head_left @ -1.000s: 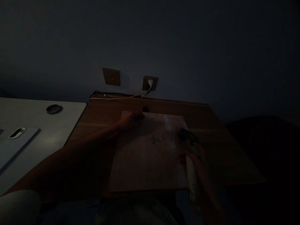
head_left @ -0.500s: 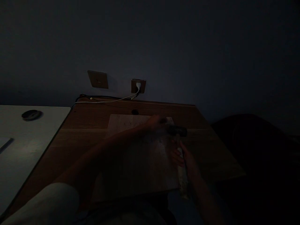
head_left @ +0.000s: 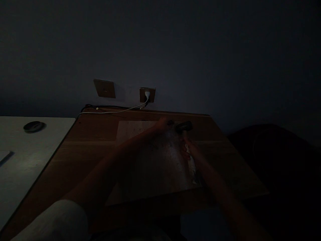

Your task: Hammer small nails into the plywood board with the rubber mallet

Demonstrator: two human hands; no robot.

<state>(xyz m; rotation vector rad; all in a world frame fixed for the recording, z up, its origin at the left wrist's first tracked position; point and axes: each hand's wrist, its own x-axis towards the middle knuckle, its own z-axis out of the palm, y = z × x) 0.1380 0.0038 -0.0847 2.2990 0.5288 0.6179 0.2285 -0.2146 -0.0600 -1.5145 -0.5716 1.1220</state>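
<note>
Gripping hammer (head_left: 190,158) by pale handle (head_left: 192,168) in right hand (head_left: 192,148), over right side of board (head_left: 147,177) on table (head_left: 77,150), with left hand (head_left: 162,125) near hammer head (head_left: 184,126), too dark to tell if spread or pinching

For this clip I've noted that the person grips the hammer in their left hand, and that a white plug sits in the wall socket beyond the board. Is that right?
One slip: the hammer is in the right hand, as the head view shows. The white plug does sit in the wall socket beyond the board.
</note>
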